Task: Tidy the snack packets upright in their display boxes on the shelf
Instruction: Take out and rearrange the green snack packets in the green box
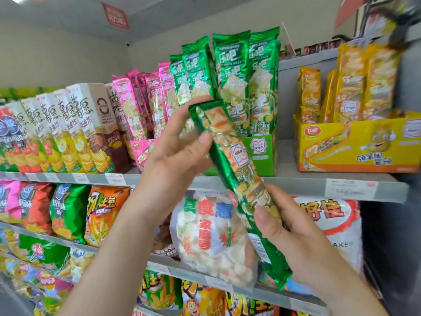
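A long green snack packet [237,169] is held tilted in front of the shelf, its top end leaning left. My left hand [180,151] holds its upper part, thumb on the front and fingers behind. My right hand [287,231] grips its lower part with the thumb across the front. Behind it, several green packets [241,74] stand upright in a green display box [259,153]. Pink packets [145,103] stand in a pink box [142,151] to the left. Yellow packets [355,85] stand in a yellow box [355,144] to the right.
Upright cartons of crisps [75,128] fill the shelf's left side. The shelf edge [296,185] carries price labels. Below it lie bags of crisps [68,210] and a large clear bag of crackers [209,238]. A grey upright [407,87] bounds the right side.
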`<state>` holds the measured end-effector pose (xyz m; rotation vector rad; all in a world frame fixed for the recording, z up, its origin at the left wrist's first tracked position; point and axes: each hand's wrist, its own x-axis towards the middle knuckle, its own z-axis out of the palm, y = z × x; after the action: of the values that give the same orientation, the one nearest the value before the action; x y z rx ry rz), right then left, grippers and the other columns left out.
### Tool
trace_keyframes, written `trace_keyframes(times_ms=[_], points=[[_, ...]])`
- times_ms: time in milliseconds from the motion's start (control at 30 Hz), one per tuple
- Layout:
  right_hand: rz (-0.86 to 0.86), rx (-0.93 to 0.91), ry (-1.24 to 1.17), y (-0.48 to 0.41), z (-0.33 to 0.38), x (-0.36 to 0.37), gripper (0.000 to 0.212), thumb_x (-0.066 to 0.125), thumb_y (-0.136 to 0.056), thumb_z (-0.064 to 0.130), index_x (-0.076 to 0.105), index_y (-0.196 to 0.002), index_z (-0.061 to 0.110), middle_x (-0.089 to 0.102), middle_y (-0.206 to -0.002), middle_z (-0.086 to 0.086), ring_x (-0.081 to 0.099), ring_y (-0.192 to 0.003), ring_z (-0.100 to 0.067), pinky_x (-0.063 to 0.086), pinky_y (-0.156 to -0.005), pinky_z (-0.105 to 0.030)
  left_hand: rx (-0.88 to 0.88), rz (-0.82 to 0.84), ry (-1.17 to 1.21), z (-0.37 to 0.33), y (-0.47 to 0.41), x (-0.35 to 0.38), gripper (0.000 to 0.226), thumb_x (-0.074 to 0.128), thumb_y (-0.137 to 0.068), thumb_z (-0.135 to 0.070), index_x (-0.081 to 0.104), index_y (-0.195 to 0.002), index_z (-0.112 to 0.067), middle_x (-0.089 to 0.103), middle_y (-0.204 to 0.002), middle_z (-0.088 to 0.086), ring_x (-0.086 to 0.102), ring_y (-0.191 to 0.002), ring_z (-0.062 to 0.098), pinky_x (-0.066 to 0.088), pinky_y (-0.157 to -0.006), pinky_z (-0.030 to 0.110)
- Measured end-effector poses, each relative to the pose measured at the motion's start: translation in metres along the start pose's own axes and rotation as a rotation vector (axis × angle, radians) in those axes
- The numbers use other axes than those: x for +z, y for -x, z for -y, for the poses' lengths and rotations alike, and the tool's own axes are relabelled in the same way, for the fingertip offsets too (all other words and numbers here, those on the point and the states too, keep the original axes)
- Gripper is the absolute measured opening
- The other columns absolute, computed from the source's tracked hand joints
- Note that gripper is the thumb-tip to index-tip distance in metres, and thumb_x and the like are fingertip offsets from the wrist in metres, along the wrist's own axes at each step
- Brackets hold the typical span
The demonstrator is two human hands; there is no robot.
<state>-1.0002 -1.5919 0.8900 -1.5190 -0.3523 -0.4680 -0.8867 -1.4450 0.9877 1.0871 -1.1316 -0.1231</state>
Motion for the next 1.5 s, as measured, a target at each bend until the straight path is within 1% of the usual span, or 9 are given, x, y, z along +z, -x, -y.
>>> trace_keyframes(times_ms=[167,267,367,500,767,967,1100,1267,1500], points=[[-0.283,-0.185,0.049,-0.005,0.023,-0.008,0.046,0.057,-0.083,0.059,0.056,-0.125,0.04,0.073,-0.093,-0.001,0.071,-0.08,-0.022,0.057,-0.075,-0.029,0.46,-0.22,-1.051,-0.041,-0.05,0.006,0.054,0.061,-0.09,-0.03,0.046,-0.14,-0.017,0.052,-0.133,-0.005,0.048,-0.103,0.012,0.043,-0.084,0.03],[-0.413,-0.298,0.115,-0.016,0.041,-0.018,0.038,0.051,-0.088,0.057,0.059,-0.119,0.036,0.074,-0.09,-0.001,0.071,-0.081,-0.02,0.057,-0.073,-0.03,0.418,-0.04,-1.413,-0.055,-0.078,0.014,0.08,0.059,-0.085,-0.054,0.03,-0.15,-0.017,0.045,-0.143,-0.004,0.034,-0.112,0.016,0.037,-0.098,0.036],[-0.467,-0.328,0.157,-0.032,0.052,-0.029,0.027,0.05,-0.09,0.053,0.057,-0.113,0.041,0.072,-0.088,0.006,0.072,-0.073,-0.015,0.057,-0.066,-0.028,0.334,0.061,-1.571,-0.065,-0.101,0.015,0.073,0.071,-0.078,-0.053,0.047,-0.141,-0.024,0.06,-0.122,-0.005,0.037,-0.102,0.011,0.037,-0.091,0.033],[-0.451,-0.364,0.26,-0.049,0.061,-0.04,0.023,0.052,-0.091,0.047,0.06,-0.112,0.044,0.071,-0.105,0.018,0.068,-0.096,-0.003,0.05,-0.078,-0.015,0.266,0.093,-1.342,-0.073,-0.113,0.006,0.046,0.08,-0.078,-0.03,0.065,-0.118,-0.015,0.065,-0.1,-0.002,0.059,-0.092,0.016,0.047,-0.086,0.029],[-0.393,-0.359,0.286,-0.064,0.054,-0.035,0.02,0.053,-0.097,0.033,0.06,-0.115,0.037,0.069,-0.107,0.026,0.064,-0.1,0.007,0.047,-0.076,-0.007,0.571,0.027,-0.852,-0.085,-0.105,-0.001,0.033,0.052,-0.096,-0.001,0.039,-0.122,-0.015,0.049,-0.108,0.01,0.056,-0.09,0.023,0.058,-0.073,0.045],[-0.426,-0.401,0.309,-0.065,0.054,-0.033,0.052,0.049,-0.093,0.033,0.034,-0.137,0.056,0.047,-0.145,0.021,0.04,-0.136,0.0,0.034,-0.113,-0.038,0.931,-0.167,-0.755,-0.095,-0.108,0.002,0.042,0.044,-0.1,0.001,0.023,-0.134,0.012,0.046,-0.124,0.023,0.051,-0.113,0.03,0.044,-0.096,0.041],[-0.436,-0.495,0.525,-0.06,0.065,-0.028,0.045,0.045,-0.097,0.026,0.045,-0.139,0.042,0.046,-0.14,0.027,0.036,-0.134,0.008,0.028,-0.11,-0.014,0.821,-0.106,-0.606,-0.093,-0.104,0.02,0.032,0.048,-0.098,0.003,0.034,-0.127,-0.001,0.051,-0.113,0.02,0.052,-0.1,0.023,0.045,-0.085,0.038],[-0.32,-0.28,0.295,-0.06,0.074,-0.023,0.074,0.062,-0.073,0.071,0.051,-0.133,0.031,0.056,-0.135,0.014,0.05,-0.13,-0.012,0.04,-0.109,-0.044,0.618,-0.041,-0.593,-0.065,-0.091,0.055,0.035,0.058,-0.094,-0.002,0.044,-0.126,-0.005,0.054,-0.109,0.011,0.054,-0.089,0.014,0.049,-0.077,0.03],[-0.452,-0.403,0.363,-0.045,0.074,-0.034,0.073,0.064,-0.084,0.054,0.023,-0.145,0.056,0.039,-0.15,0.024,0.042,-0.136,-0.003,0.035,-0.112,-0.046,0.424,-0.111,-0.695,-0.048,-0.097,0.064,0.049,0.048,-0.099,-0.024,0.034,-0.143,-0.011,0.051,-0.131,0.011,0.052,-0.12,0.015,0.043,-0.102,0.027]])
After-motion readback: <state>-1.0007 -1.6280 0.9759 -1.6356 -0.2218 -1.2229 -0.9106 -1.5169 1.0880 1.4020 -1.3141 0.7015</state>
